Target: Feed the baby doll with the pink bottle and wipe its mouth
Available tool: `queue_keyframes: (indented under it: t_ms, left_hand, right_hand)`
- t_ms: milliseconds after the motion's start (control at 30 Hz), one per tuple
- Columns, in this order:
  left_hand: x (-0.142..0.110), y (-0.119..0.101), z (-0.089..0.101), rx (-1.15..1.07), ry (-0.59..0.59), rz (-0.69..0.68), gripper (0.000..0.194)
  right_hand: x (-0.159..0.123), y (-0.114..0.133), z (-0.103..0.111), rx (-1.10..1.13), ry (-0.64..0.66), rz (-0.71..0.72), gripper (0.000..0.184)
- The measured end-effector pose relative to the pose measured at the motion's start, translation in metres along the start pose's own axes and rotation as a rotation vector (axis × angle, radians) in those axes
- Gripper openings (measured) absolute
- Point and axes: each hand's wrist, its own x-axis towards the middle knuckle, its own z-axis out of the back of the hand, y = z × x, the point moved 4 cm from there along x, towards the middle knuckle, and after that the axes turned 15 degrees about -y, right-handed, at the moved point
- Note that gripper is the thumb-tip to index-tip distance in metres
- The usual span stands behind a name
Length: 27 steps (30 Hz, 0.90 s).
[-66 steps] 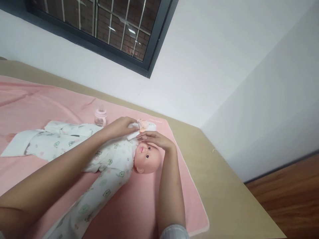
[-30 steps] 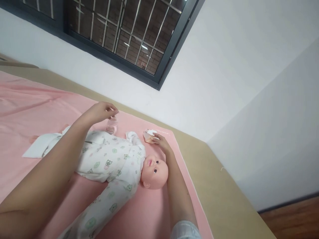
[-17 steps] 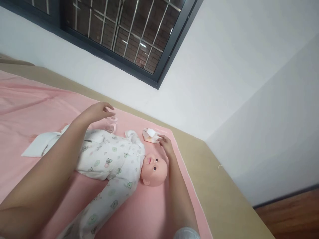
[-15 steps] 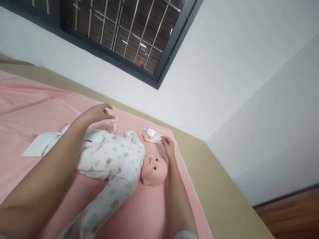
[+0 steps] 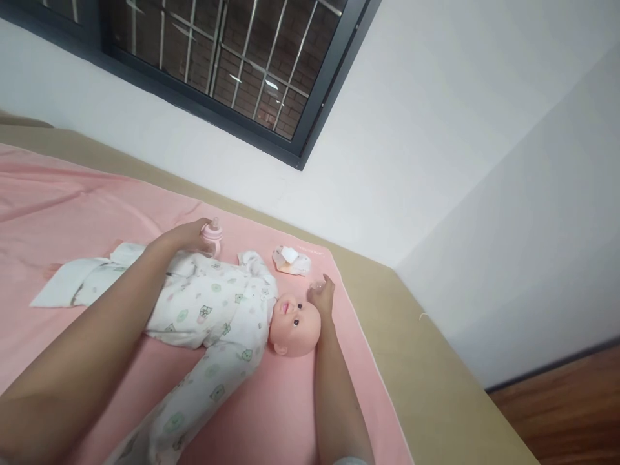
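A baby doll (image 5: 293, 318) in a white printed sleepsuit (image 5: 213, 309) lies on its back on a pink blanket (image 5: 72, 200), head to the right. My left hand (image 5: 186, 234) reaches over the doll's body and is closed round a small pink baby bottle (image 5: 212, 236) standing just beyond the doll. My right hand (image 5: 320, 298) rests beside the doll's head with its fingers curled. A small clear thing sits at its fingertips and I cannot make it out. A crumpled white wipe (image 5: 290, 259) lies just beyond that hand.
The blanket covers a tan tabletop (image 5: 426, 381) set against a white wall under a barred window (image 5: 217, 58). A white cloth (image 5: 58, 287) lies at the doll's feet. The table's right edge drops to a wooden floor (image 5: 571, 413).
My left hand has come down from above the bottle and closed round it. My right hand has drawn back from the wipe to beside the doll's head.
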Motion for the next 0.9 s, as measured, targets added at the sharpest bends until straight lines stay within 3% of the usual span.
queue_keyframes:
  t_ms: [300, 900]
  left_hand:
    - [0.0, 0.003, -0.009, 0.085, 0.057, 0.011, 0.086]
    - [0.007, 0.005, -0.007, 0.14, -0.047, -0.032, 0.063]
  right_hand:
    - [-0.012, 0.003, 0.003, -0.085, -0.029, 0.079, 0.073]
    - [-0.012, 0.002, 0.003, -0.067, -0.052, 0.071, 0.071]
